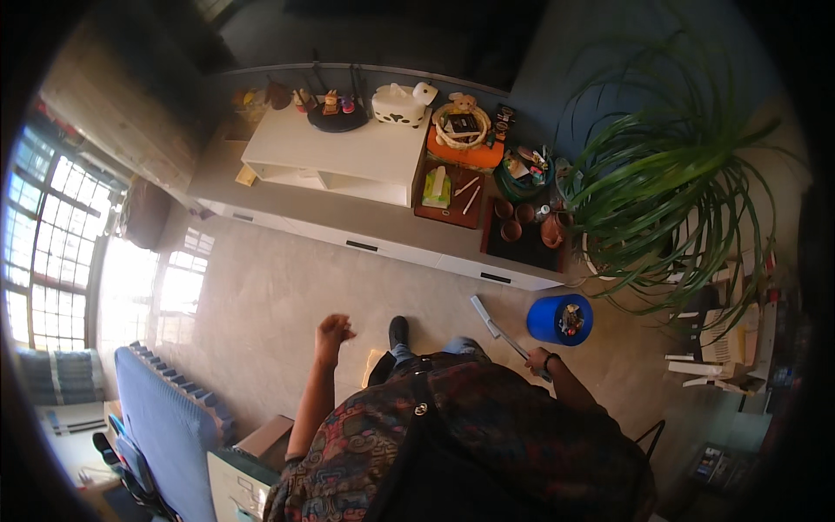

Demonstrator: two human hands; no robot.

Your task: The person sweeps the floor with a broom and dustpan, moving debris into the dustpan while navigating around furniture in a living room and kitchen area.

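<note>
My right hand [540, 362] is closed around the grey handle of a long-handled cleaning brush [485, 316]. Its pale, narrow head points up and to the left, above the floor. Just right of the brush stands a blue waste bin [543, 320] with rubbish inside. On the other side of my body, my left hand [335, 331] hangs over the floor [274, 300], fingers loosely curled and slightly apart. Nothing shows in it, and it touches nothing.
A low cabinet [391, 228] crosses in front, bearing a white shelf unit [339, 153], a cow-shaped tissue holder [399, 107], a wicker basket [479, 140] and a tea tray [515, 251] with clay cups. A potted plant [678, 189] overhangs the right. A blue-covered seat [163, 424] stands lower left.
</note>
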